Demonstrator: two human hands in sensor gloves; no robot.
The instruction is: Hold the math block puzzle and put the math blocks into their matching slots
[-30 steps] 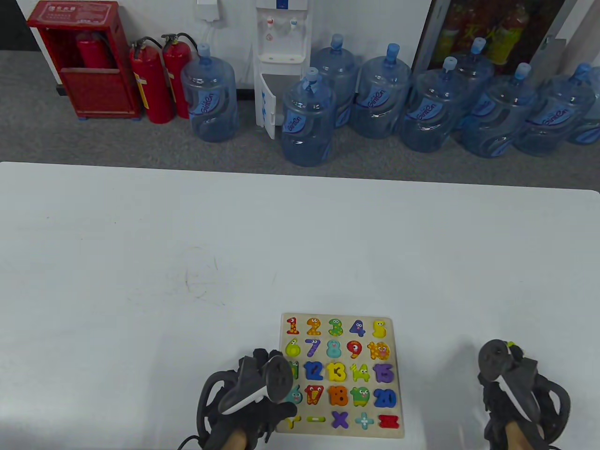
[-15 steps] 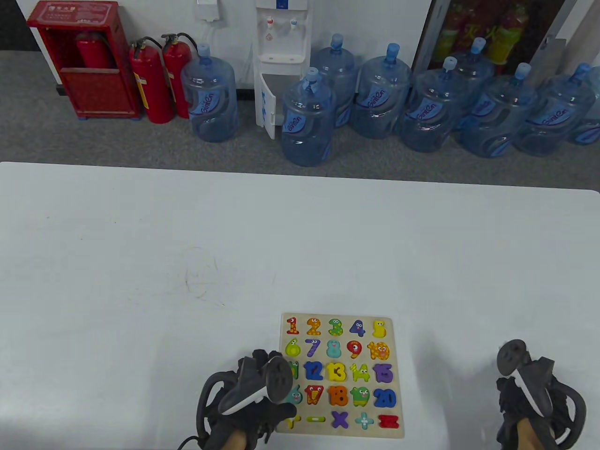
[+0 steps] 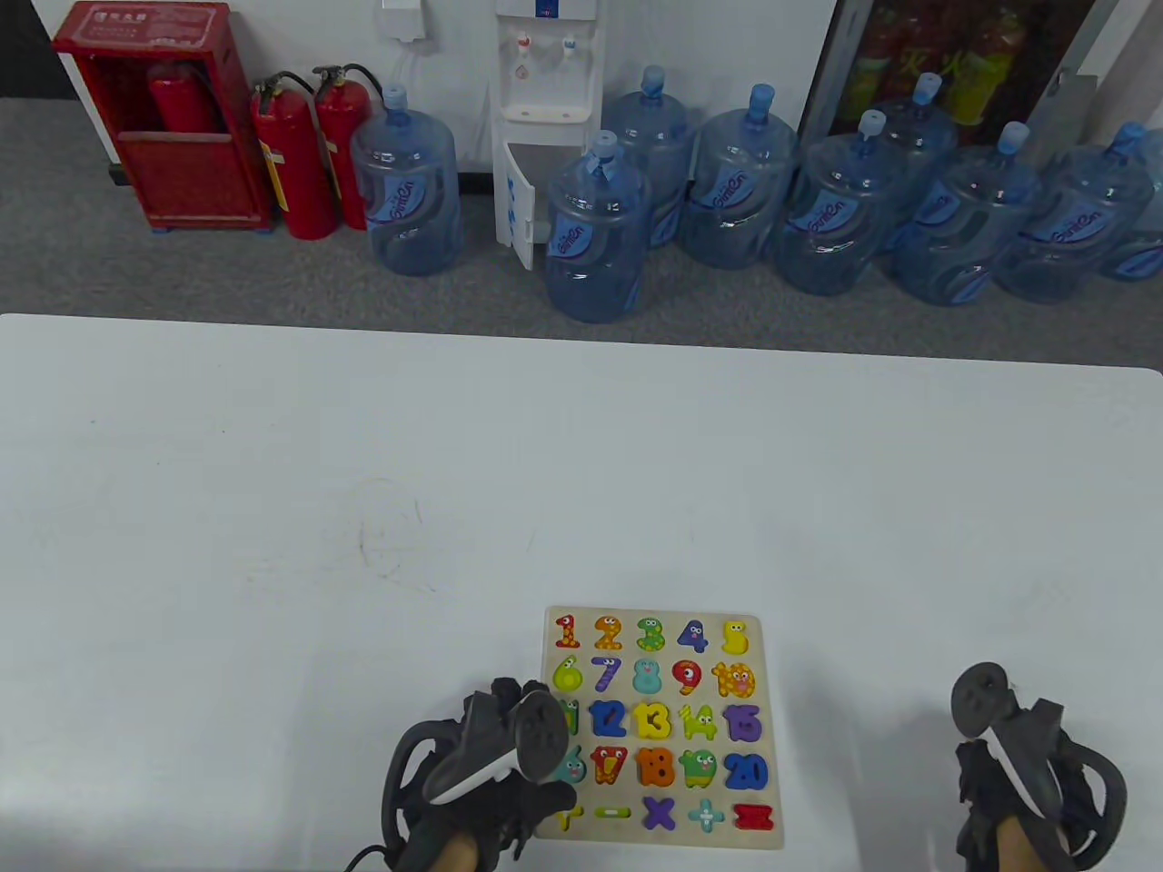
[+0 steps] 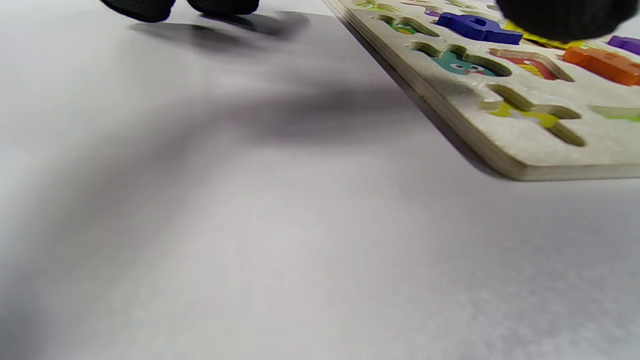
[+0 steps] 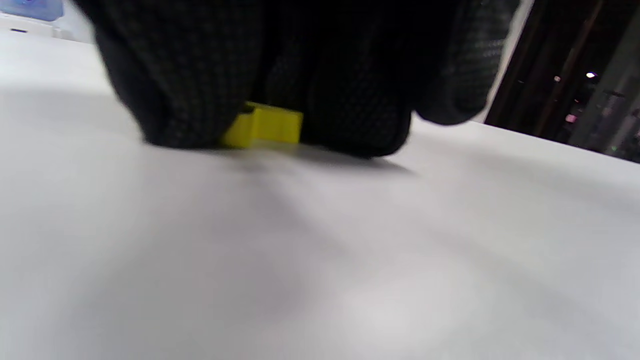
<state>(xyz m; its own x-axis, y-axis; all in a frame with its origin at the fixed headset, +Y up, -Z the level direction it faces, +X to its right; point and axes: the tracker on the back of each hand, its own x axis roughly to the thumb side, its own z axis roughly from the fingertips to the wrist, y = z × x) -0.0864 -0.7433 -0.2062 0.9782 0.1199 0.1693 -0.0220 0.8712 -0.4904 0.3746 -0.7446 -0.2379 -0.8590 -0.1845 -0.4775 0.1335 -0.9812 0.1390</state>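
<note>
left hand [image 3: 482,781] rests on the left edge of the math block puzzle [image 3: 661,727] near the table's [image 3: 273,509] front edge, one fingertip [image 4: 565,20] on the board, two others on the table beside it; it grips nothing. empty slots show at that left edge in the wrist view. right hand [image 3: 1018,781] sits well apart to the right, fingers [image 5: 190,100] curled down around a yellow block [image 5: 265,127] touching the table. beyond the table: nine blue water jugs [image 3: 404,195], one water dispenser [image 3: 545,109], two fire extinguishers [image 3: 295,163] standing free, one red cabinet [image 3: 164,118].
</note>
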